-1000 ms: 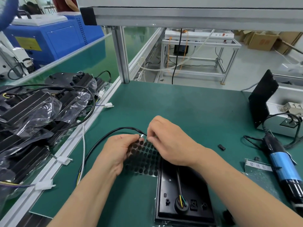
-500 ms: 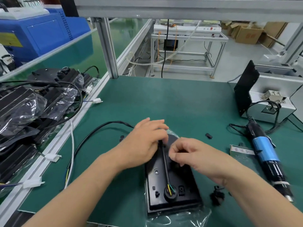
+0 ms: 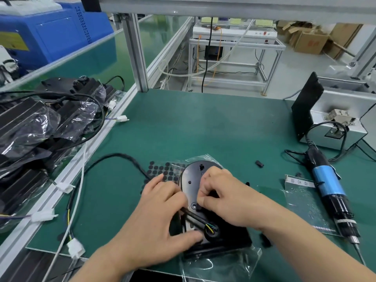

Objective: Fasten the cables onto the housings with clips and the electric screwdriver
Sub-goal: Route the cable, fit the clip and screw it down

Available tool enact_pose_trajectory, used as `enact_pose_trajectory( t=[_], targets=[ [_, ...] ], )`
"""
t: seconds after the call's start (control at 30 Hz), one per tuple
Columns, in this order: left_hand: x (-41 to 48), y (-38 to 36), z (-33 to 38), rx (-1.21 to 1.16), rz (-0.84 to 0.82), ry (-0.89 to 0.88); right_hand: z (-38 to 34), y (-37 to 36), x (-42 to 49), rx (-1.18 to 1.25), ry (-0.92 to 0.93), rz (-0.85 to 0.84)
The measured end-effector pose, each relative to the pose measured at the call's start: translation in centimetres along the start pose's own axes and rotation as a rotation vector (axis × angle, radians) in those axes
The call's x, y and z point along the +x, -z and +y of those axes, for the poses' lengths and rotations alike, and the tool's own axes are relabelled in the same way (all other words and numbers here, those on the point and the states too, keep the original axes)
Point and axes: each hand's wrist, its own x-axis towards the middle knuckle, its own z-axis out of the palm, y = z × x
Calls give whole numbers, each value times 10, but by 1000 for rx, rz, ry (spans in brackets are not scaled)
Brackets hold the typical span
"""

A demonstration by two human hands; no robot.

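A black housing [image 3: 190, 180] lies on the green mat on its clear plastic bag [image 3: 219, 263]. A black cable [image 3: 195, 217] crosses the housing and ends in a round grommet [image 3: 211, 231], where coloured wires show. My left hand [image 3: 160, 216] grips this cable between fingers and thumb, just left of the grommet. My right hand [image 3: 221, 196] hovers over the middle of the housing and pinches a small dark clip between thumb and forefinger; the clip is mostly hidden. The electric screwdriver [image 3: 327, 186], blue-banded, lies untouched at the right.
A loose black clip [image 3: 259, 163] lies on the mat. A sheet of round black pads [image 3: 162, 169] sits left of the housing. There is a labelled clear bag [image 3: 305, 202] by the screwdriver, a screw feeder box [image 3: 337, 127] at far right, and bagged housings [image 3: 40, 129] with cables piled left.
My left hand slid down the cable toward the grommet. My right hand moved onto the middle of the housing. The pad sheet, once under my hands, now lies uncovered.
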Motion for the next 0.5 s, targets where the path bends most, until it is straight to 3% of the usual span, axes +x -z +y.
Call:
enact_pose_trajectory(
  t=[0.23, 0.5],
  targets=[
    [-4, -8, -3, -215, 33, 91, -2, -6, 2, -1, -1, 40],
    [7, -14, 0, -245, 71, 224, -1, -7, 5, 0, -29, 46]
  ],
)
